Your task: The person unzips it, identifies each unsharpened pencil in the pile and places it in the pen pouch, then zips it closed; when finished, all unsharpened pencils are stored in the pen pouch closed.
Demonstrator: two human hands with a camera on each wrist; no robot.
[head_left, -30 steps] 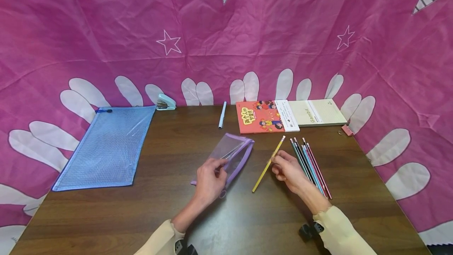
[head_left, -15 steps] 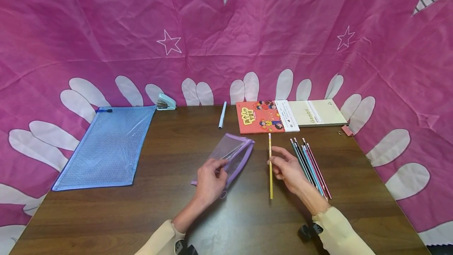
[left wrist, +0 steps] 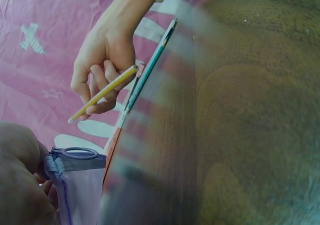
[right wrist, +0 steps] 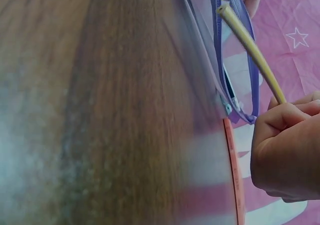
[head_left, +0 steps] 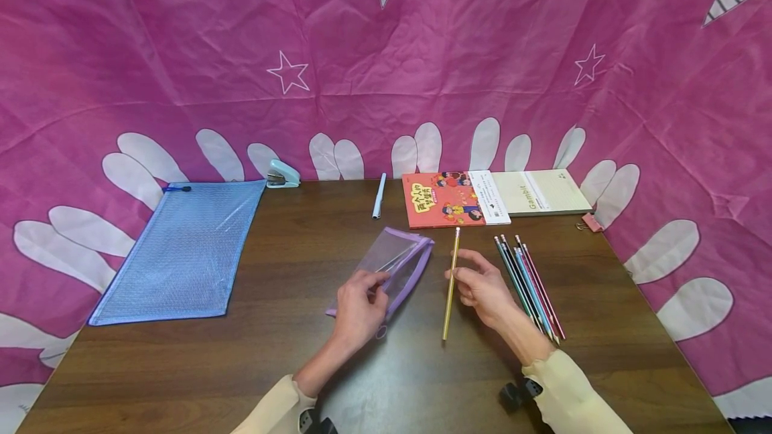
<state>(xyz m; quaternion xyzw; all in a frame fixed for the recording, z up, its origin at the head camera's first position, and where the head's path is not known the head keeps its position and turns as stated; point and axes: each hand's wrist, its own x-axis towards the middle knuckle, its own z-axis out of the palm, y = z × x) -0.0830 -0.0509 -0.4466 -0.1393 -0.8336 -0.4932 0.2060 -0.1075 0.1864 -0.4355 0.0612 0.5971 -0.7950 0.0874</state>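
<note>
My left hand [head_left: 360,303] pinches the edge of a purple mesh zip pouch [head_left: 403,256] near the table's middle. The pouch's mouth gapes toward the right, and a slim item shows through its mesh. In the right wrist view the purple zipper [right wrist: 218,40] stands parted. My right hand [head_left: 485,290] holds a yellow pencil [head_left: 451,286] between thumb and fingers, just right of the pouch. The pencil's eraser end points away from me; its other end points toward me. Several pencils [head_left: 527,286] lie in a bunch right of that hand.
A blue mesh zip folder [head_left: 181,253] lies at the left. Along the back are a light blue stapler [head_left: 282,173], a light blue pen [head_left: 379,196], a red book [head_left: 443,199] and a pale green notebook [head_left: 537,191]. A pink binder clip [head_left: 592,222] sits at the right edge.
The yellow pencil has swung from a slant to nearly upright in the head view, and my right hand has shifted slightly left toward the pouch. My left hand and the pouch have stayed in place.
</note>
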